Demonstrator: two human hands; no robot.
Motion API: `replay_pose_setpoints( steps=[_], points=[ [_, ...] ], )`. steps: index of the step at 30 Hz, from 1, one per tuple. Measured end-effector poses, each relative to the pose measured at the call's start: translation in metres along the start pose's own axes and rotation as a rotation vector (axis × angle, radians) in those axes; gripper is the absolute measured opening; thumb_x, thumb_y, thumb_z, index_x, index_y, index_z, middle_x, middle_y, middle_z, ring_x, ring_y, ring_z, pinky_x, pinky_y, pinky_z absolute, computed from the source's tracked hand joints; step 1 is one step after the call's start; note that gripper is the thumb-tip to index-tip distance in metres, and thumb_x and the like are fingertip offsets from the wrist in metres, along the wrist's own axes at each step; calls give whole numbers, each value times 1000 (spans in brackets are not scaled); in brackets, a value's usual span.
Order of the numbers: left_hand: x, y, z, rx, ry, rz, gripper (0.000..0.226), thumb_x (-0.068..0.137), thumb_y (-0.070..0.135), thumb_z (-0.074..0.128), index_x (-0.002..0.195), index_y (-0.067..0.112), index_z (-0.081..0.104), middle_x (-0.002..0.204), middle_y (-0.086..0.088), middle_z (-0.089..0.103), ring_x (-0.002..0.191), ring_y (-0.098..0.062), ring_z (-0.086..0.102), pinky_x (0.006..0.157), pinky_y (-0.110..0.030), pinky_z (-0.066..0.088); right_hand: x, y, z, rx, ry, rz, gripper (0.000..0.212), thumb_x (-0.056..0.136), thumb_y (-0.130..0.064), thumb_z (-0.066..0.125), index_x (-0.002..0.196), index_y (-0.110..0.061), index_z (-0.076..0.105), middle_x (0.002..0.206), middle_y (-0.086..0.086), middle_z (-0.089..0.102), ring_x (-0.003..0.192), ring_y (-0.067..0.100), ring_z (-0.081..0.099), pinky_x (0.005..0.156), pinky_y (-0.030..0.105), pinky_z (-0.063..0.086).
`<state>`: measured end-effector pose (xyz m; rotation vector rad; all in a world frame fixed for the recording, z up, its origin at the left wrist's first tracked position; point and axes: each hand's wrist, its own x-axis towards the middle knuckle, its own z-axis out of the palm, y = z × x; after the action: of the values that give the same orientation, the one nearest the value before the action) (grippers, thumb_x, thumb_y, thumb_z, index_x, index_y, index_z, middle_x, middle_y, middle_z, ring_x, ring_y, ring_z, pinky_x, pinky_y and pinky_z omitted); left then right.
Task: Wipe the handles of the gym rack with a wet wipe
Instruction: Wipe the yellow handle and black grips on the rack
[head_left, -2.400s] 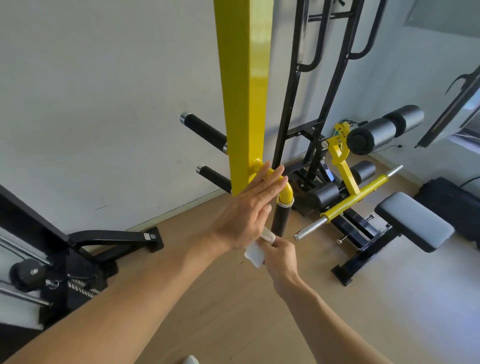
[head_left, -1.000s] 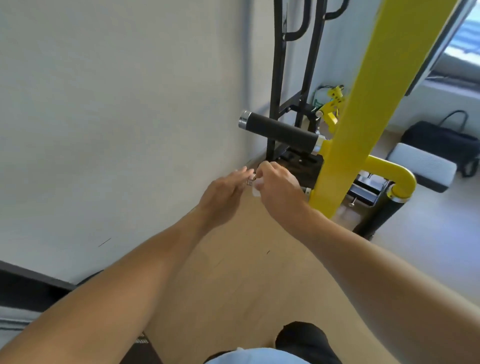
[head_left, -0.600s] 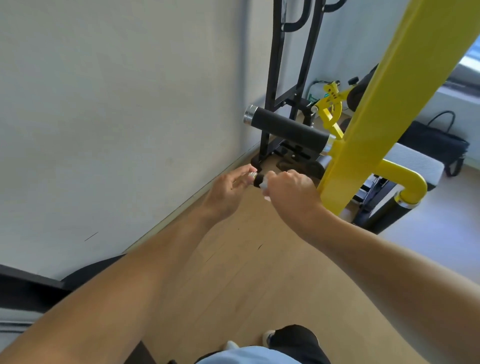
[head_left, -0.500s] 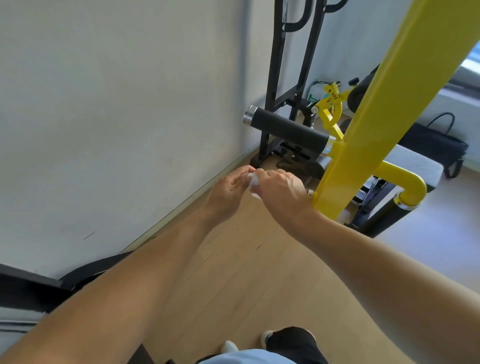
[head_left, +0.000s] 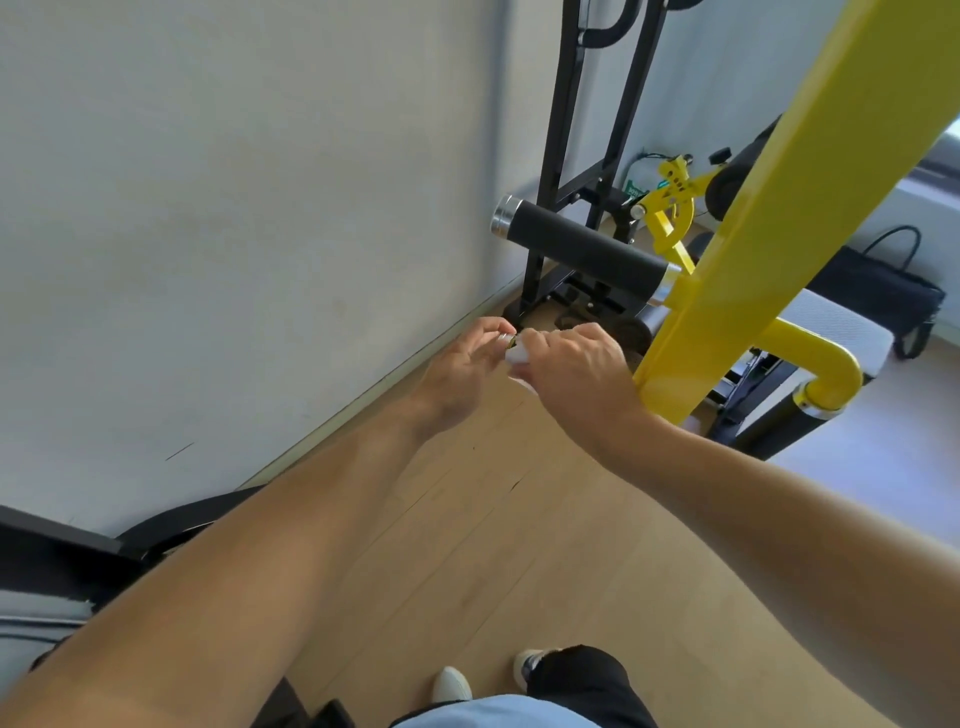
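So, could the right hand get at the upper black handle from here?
Probably yes. The right hand, gripping the wipe, sits just below the upper black handle, with nothing between them; the yellow post stands off to its right.

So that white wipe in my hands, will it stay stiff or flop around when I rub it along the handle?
Probably floppy: the wipe shows only as a small crumpled wad pinched between the left hand and right hand. Likely very light, since fingertips alone hold it. It should wrap easily around the black handle above, though it may bunch up.
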<state>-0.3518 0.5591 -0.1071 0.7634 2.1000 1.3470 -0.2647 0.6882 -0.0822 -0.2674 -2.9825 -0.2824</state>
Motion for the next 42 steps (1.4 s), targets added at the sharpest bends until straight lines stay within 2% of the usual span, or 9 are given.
replay_pose_setpoints(
  steps=[6, 10, 14, 19, 27, 30, 34, 39, 42],
  points=[
    [-2, -4, 5, -70, 28, -8, 24, 108, 39, 34, 125, 29, 48, 140, 6, 51, 123, -9, 47, 82, -14, 37, -28, -6, -2, 138, 37, -17, 63, 102, -49, 21, 145, -11, 48, 147, 9, 51, 139, 30, 45, 117, 43, 31],
    [-5, -2, 8, -42, 61, -4, 27, 108, 44, 33, 131, 34, 44, 125, 18, 50, 114, -3, 49, 78, -9, 37, -17, -12, 4, 263, 14, -32, 49, 105, -34, 42, 148, -12, 42, 153, 6, 44, 145, 23, 35, 120, 33, 15],
    [-5, -4, 8, -42, 48, -14, 23, 108, 42, 33, 126, 35, 46, 129, 13, 52, 119, -7, 47, 85, -21, 37, -1, -9, -11, 178, -90, 27, 29, 103, -26, 49, 129, -13, 53, 115, 3, 65, 106, 19, 62, 97, 29, 43],
    [-6, 1, 11, 8, 37, -32, 27, 110, 36, 29, 131, 30, 45, 125, 8, 49, 112, -13, 46, 92, -33, 37, -24, 2, -31, -207, -160, 58, 28, 100, -31, 54, 116, -8, 59, 77, 3, 55, 67, 17, 54, 66, 28, 45],
    [-3, -3, 10, 57, 48, 8, 33, 109, 43, 29, 137, 31, 42, 130, 6, 53, 112, -12, 49, 76, -18, 41, -2, -8, -19, 201, -125, 36, 35, 99, -32, 56, 130, -16, 55, 116, 2, 65, 104, 19, 66, 86, 26, 51],
    [-4, -4, 7, 59, 66, -21, 28, 109, 41, 31, 130, 31, 46, 121, 9, 57, 104, -28, 59, 88, -38, 53, -15, -2, -27, -30, -170, 85, 28, 99, -31, 55, 122, -14, 58, 91, 3, 63, 82, 19, 64, 75, 31, 53],
    [-5, -6, 9, 109, 68, -28, 24, 109, 44, 27, 126, 40, 44, 115, 13, 53, 109, -34, 58, 98, -52, 52, -31, -1, -43, -406, -274, 31, 30, 99, -33, 56, 120, -12, 60, 82, 4, 62, 82, 21, 64, 96, 42, 44],
    [-3, -5, 13, 115, 93, -36, 32, 109, 45, 26, 135, 36, 42, 133, -2, 57, 101, -12, 51, 83, -33, 46, -12, -2, -31, -197, -155, -41, 23, 100, -30, 55, 114, -13, 61, 78, 1, 57, 66, 15, 55, 77, 31, 49],
    [-2, -5, 14, 118, 105, -29, 34, 108, 48, 27, 136, 37, 43, 135, 0, 58, 111, -13, 49, 99, -40, 42, 0, -13, -24, 47, -96, -13, 23, 101, -28, 55, 120, -16, 61, 94, 0, 66, 81, 16, 66, 85, 31, 53]
  ],
)
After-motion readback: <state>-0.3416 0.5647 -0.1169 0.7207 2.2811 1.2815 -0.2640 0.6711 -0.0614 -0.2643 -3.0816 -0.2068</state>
